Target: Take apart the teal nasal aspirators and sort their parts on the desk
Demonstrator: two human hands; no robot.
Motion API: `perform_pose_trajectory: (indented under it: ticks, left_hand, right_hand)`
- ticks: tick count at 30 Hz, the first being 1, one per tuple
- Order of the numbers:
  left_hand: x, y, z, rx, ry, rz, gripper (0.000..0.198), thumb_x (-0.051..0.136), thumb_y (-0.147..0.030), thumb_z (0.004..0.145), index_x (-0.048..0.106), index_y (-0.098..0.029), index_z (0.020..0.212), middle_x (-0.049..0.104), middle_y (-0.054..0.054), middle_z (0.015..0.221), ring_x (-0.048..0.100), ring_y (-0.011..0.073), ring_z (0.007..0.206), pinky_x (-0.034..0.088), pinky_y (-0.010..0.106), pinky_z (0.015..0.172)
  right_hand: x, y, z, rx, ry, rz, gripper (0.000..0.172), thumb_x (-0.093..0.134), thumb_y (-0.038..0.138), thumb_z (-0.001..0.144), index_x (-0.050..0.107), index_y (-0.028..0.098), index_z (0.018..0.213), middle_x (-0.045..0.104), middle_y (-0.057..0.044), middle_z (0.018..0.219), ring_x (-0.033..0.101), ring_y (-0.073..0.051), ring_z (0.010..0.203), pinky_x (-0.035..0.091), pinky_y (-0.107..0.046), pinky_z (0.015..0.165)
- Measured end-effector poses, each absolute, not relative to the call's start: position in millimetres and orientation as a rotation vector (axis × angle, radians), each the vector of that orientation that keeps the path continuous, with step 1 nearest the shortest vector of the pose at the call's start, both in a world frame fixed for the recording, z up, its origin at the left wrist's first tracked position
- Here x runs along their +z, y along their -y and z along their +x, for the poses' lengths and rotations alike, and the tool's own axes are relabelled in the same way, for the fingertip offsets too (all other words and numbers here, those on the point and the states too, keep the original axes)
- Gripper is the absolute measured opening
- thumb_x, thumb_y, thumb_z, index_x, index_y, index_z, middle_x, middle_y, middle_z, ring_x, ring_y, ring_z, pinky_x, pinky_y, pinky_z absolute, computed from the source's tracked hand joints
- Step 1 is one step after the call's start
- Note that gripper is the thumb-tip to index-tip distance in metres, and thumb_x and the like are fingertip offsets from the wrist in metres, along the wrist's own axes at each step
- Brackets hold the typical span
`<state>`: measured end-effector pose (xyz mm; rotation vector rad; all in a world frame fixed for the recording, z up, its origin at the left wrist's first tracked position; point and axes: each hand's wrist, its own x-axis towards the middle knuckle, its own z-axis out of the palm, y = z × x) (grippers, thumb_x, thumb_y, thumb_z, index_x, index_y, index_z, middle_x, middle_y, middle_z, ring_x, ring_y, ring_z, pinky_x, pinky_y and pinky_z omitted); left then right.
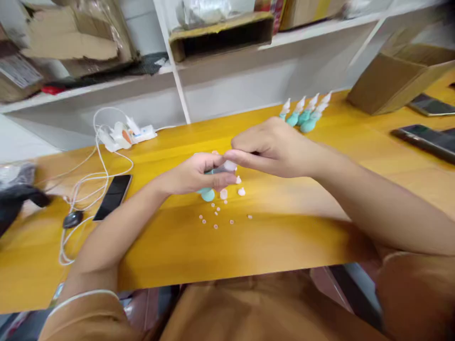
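Observation:
My left hand [194,175] is closed, its thumb and fingers pinching a small translucent white plastic piece [230,166]. Above it my right hand [275,147] has curled fingers, and its thumb tip presses at the top of that piece. Whether anything tiny sits between right thumb and finger is hidden. Partly behind my left hand stand teal squeeze bulbs [208,194]. Close by on the table lie a white cup-like part [223,194] and small white caps [241,191]. Several tiny pale rings [215,226] are scattered nearer to me.
At the back right stand several teal bulbs with tapered white nozzles [307,124]. An open cardboard box [394,78] and dark phones [424,139] are farther right. On the left are a phone [113,196], white cables [103,175] and a power strip [144,134]. Shelves with boxes hang behind.

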<state>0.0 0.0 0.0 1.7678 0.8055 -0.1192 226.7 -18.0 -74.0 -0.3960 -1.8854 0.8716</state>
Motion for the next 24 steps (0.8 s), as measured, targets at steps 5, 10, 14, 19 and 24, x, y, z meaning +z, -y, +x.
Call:
perform_pose_trajectory:
  ticks: [5, 10, 14, 19, 24]
  left_hand:
    - [8.4, 8.5, 1.7, -0.264, -0.814, 1.772, 0.037, 0.085, -0.049, 0.092, 0.070, -0.016, 0.082, 0.070, 0.000, 0.076, 0.063, 0.0116, 0.069, 0.048, 0.024, 0.066]
    - [4.5, 36.6, 6.0, -0.746, -0.647, 2.163, 0.017, 0.078, -0.017, 0.098, 0.075, -0.017, 0.081, 0.074, 0.000, 0.077, 0.067, 0.0134, 0.071, 0.044, 0.027, 0.067]
    - [-17.6, 59.6, 4.4, -0.950, -0.578, 2.662, 0.022, 0.063, -0.004, 0.100, 0.076, -0.014, 0.086, 0.076, 0.009, 0.088, 0.072, 0.0233, 0.082, 0.046, 0.034, 0.070]
    - [-33.9, 67.0, 2.1, -0.939, -0.464, 2.728, 0.020, 0.062, -0.010, 0.104, 0.077, -0.015, 0.092, 0.077, 0.010, 0.095, 0.073, 0.0250, 0.087, 0.051, 0.037, 0.075]
    - [-8.9, 49.9, 4.6, -0.871, -0.686, 2.600, 0.015, 0.066, -0.012, 0.102, 0.074, -0.015, 0.090, 0.076, 0.006, 0.092, 0.069, 0.0204, 0.084, 0.047, 0.031, 0.072]
  right_hand:
    - [-91.8, 13.0, 211.8, 1.417, 1.700, -0.110, 0.050, 0.063, 0.045, 0.114, 0.066, 0.013, 0.075, 0.048, 0.006, 0.060, 0.036, -0.005, 0.053, 0.031, -0.022, 0.056]
    - [-110.1, -0.3, 209.9, 1.759, 1.244, 0.145, 0.070, 0.064, 0.046, 0.112, 0.028, 0.018, 0.059, 0.021, 0.009, 0.056, 0.019, -0.003, 0.047, 0.018, -0.021, 0.048]
    - [-120.2, -16.0, 219.5, 1.722, 1.308, -0.013, 0.072, 0.072, 0.046, 0.108, 0.028, 0.018, 0.058, 0.022, 0.009, 0.056, 0.020, -0.004, 0.049, 0.016, -0.023, 0.049]
    - [-129.3, -24.0, 219.2, 1.723, 1.462, -0.182, 0.067, 0.070, 0.056, 0.108, 0.041, 0.018, 0.061, 0.026, 0.008, 0.058, 0.021, -0.005, 0.052, 0.017, -0.023, 0.048]
    - [-131.2, -24.6, 215.2, 1.748, 1.502, -0.231, 0.063, 0.068, 0.059, 0.108, 0.045, 0.018, 0.065, 0.024, 0.009, 0.059, 0.020, -0.005, 0.053, 0.018, -0.023, 0.048]
